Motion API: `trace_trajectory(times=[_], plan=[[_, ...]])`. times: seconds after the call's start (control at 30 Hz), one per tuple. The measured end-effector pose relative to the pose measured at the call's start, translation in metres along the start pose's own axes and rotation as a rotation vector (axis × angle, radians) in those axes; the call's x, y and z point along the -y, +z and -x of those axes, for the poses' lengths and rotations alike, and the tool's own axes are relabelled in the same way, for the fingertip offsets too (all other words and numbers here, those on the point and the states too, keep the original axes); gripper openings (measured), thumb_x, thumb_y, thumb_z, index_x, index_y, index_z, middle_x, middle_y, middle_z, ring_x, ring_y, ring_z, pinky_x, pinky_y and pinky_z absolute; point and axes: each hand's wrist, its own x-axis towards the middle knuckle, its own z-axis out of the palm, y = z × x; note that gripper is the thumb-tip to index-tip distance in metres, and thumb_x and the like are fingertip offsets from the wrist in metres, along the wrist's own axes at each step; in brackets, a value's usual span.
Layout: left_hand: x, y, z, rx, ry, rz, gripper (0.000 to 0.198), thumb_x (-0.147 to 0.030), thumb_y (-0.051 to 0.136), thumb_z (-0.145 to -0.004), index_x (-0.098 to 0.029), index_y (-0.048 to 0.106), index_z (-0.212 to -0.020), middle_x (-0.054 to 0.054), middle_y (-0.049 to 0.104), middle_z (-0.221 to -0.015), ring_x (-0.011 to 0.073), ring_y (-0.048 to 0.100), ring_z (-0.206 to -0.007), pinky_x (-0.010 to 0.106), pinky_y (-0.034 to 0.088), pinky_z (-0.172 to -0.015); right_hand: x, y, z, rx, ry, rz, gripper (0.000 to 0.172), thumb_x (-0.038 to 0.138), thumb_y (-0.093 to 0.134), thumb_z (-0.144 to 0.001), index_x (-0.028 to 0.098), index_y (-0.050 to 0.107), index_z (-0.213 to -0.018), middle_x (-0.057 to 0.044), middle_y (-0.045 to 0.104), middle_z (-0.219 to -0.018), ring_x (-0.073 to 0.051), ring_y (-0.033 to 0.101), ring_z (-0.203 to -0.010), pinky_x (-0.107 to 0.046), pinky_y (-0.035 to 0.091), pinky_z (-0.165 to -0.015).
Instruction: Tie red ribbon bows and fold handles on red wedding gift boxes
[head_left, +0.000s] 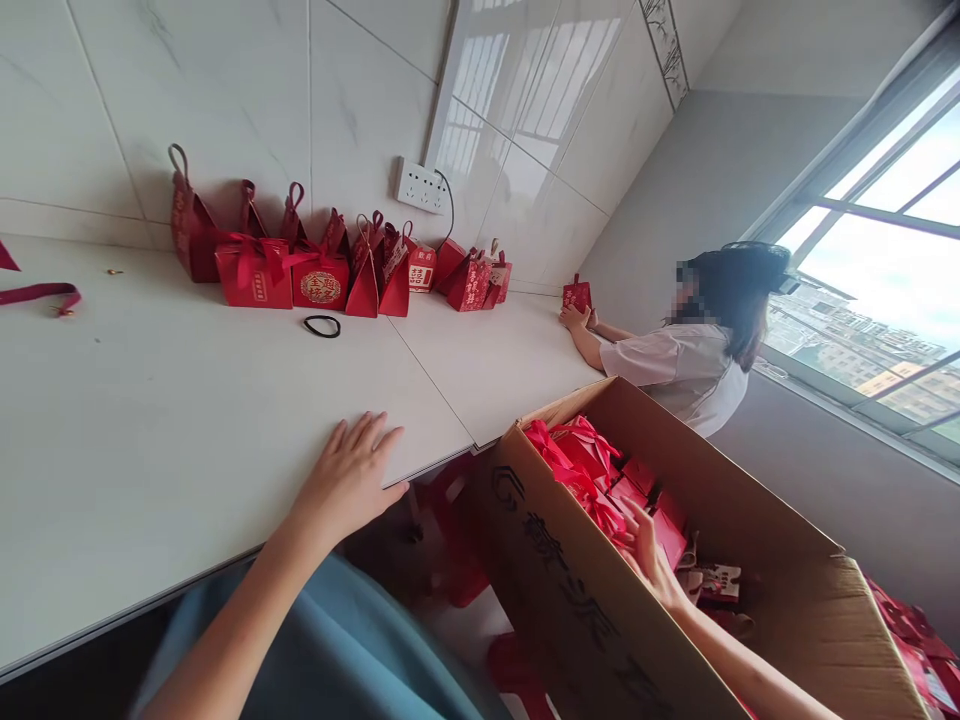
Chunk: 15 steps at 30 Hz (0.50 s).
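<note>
My left hand (356, 468) lies on the white table near its front edge, palm down with fingers spread, holding nothing. Inside the large cardboard box (570, 590), my right hand (651, 560) reaches over the near side wall. Its fingers are stretched out against the red gift boxes (634, 485), some tied with ribbon bows (592, 440); part of that hand is hidden by the wall and I see no box gripped in it. Beyond my left hand, a row of red gift boxes with loop handles and bows (321, 275) stands along the tiled wall.
A black hair tie (322, 326) and a dark red ribbon strap (45, 294) lie on the table (172, 430). At the far end a co-worker (682, 350) holds a small red box (577, 295). Red stools (457, 540) stand underneath. A power strip (421, 186) is on the wall.
</note>
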Motion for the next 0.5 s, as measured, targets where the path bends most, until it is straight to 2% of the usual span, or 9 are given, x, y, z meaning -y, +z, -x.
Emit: trace_trajectory(times=[0.03,0.07,0.1,0.13,0.2,0.27,0.37,0.5], plan=[[0.0,0.0,0.0,0.002,-0.002,0.002,0.059,-0.034,0.06,-0.078,-0.014,0.048,-0.133,0.014,0.039,-0.145,0.0315,0.033,-0.136,0.051,0.026,-0.112,-0.001,-0.008,-0.012,-0.011,0.064,-0.003,0.065,0.058,0.042,-0.079,0.024,0.028,-0.133,-0.014,0.058,-0.111,-0.025,0.066,-0.076,-0.04,0.055,-0.065],[0.0,-0.001,0.0,0.004,-0.004,0.003,0.059,-0.034,0.06,-0.078,-0.014,0.048,-0.133,0.014,0.039,-0.145,0.0314,0.033,-0.136,0.052,0.026,-0.112,-0.003,-0.015,-0.027,-0.112,0.155,0.037,0.069,0.058,0.041,-0.078,0.022,0.024,-0.135,-0.014,0.056,-0.113,-0.025,0.065,-0.075,-0.043,0.055,-0.064],[0.0,-0.001,0.0,0.004,-0.007,0.004,0.059,-0.034,0.061,-0.078,-0.014,0.049,-0.132,0.015,0.039,-0.145,0.0315,0.033,-0.136,0.052,0.026,-0.112,-0.004,-0.021,-0.042,-0.171,0.224,0.084,0.078,0.058,0.048,-0.072,0.019,0.022,-0.135,-0.017,0.053,-0.117,-0.028,0.065,-0.082,-0.046,0.054,-0.067],[0.0,-0.001,0.0,0.004,-0.009,0.005,0.059,-0.033,0.061,-0.078,-0.014,0.049,-0.132,0.015,0.039,-0.145,0.0315,0.033,-0.136,0.052,0.026,-0.113,-0.006,-0.025,-0.056,-0.17,0.245,0.092,0.085,0.055,0.056,-0.065,0.015,0.025,-0.133,-0.02,0.05,-0.12,-0.032,0.062,-0.092,-0.049,0.053,-0.074],[-0.001,-0.002,-0.001,0.009,-0.013,0.013,0.059,-0.033,0.061,-0.078,-0.014,0.049,-0.132,0.015,0.039,-0.145,0.0314,0.033,-0.136,0.051,0.026,-0.113,-0.007,-0.027,-0.08,-0.098,0.246,0.068,0.088,0.048,0.067,-0.054,0.016,0.034,-0.128,-0.02,0.048,-0.125,-0.035,0.055,-0.11,-0.049,0.05,-0.084],[-0.001,-0.002,-0.001,0.019,-0.014,0.023,0.06,-0.034,0.061,-0.078,-0.015,0.048,-0.133,0.015,0.038,-0.145,0.0312,0.032,-0.136,0.051,0.025,-0.113,-0.006,-0.023,-0.096,0.01,0.221,0.011,0.083,0.044,0.07,-0.051,0.02,0.04,-0.124,-0.019,0.049,-0.128,-0.034,0.05,-0.118,-0.047,0.049,-0.089],[-0.002,-0.003,-0.002,0.027,-0.02,0.03,0.06,-0.034,0.061,-0.078,-0.015,0.048,-0.133,0.014,0.038,-0.145,0.0308,0.032,-0.137,0.051,0.025,-0.113,-0.002,-0.011,-0.109,0.107,0.19,-0.044,0.075,0.047,0.069,-0.057,0.021,0.043,-0.123,-0.017,0.053,-0.127,-0.03,0.054,-0.116,-0.043,0.05,-0.09],[-0.001,-0.003,0.001,0.025,-0.028,0.032,0.058,-0.033,0.061,-0.078,-0.015,0.049,-0.132,0.014,0.039,-0.145,0.0309,0.032,-0.136,0.051,0.026,-0.113,-0.001,0.011,-0.124,0.076,0.198,-0.028,0.075,0.053,0.068,-0.062,0.019,0.04,-0.123,-0.016,0.059,-0.112,-0.028,0.064,-0.096,-0.041,0.053,-0.083]])
